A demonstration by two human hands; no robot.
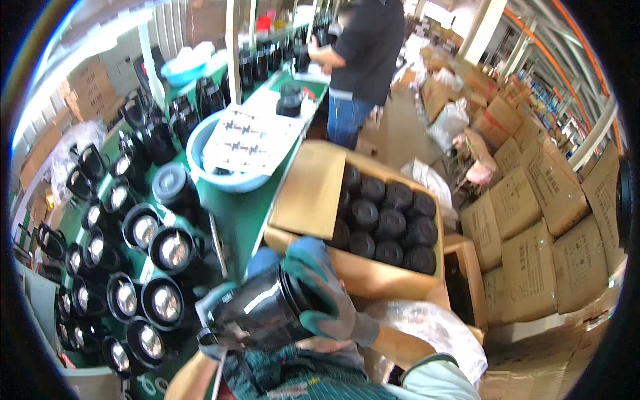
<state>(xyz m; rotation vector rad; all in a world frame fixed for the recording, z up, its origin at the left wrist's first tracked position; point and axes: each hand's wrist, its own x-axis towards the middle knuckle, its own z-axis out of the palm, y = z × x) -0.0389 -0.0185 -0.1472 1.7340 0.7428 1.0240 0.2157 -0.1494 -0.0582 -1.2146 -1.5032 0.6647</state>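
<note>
Slip risk: my gloved left hand (215, 297) and right hand (325, 291) grip glossy black cylindrical vessel (257, 311); smooth wall could slide.

A factory workshop, with goods in batches and cartons by the stack.
A long green bench (245, 217) carries crowded rows of near-identical black vessels (172, 251), many with silvery centres, and a pale blue basin (230, 183). Farther along it stands another worker (367, 63). Beside the bench, an open carton (308, 193) holds close-set round black pieces (391, 223); brown boxes (527, 270) pile up at the right, a clear plastic bag (433, 327) lies near, and orange rails run overhead.
</note>
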